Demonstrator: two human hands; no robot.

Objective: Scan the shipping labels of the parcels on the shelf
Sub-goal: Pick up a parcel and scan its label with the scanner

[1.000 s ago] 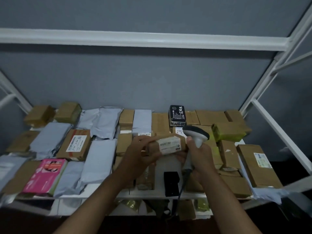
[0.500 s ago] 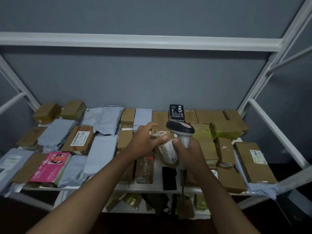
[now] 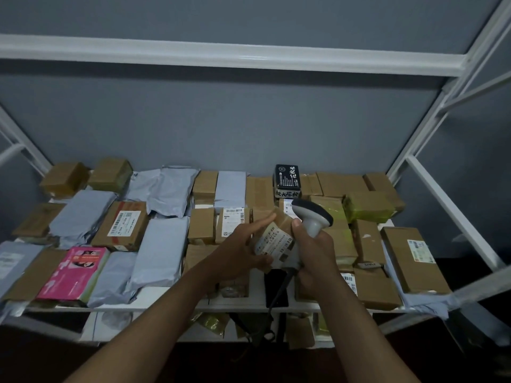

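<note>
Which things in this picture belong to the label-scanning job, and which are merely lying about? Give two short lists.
Job in hand:
scanner, gripped by the right hand
small parcel, label facing up, held by the left hand
labelled box
long box

Lying about:
pink packet
black packet
shelf frame
</note>
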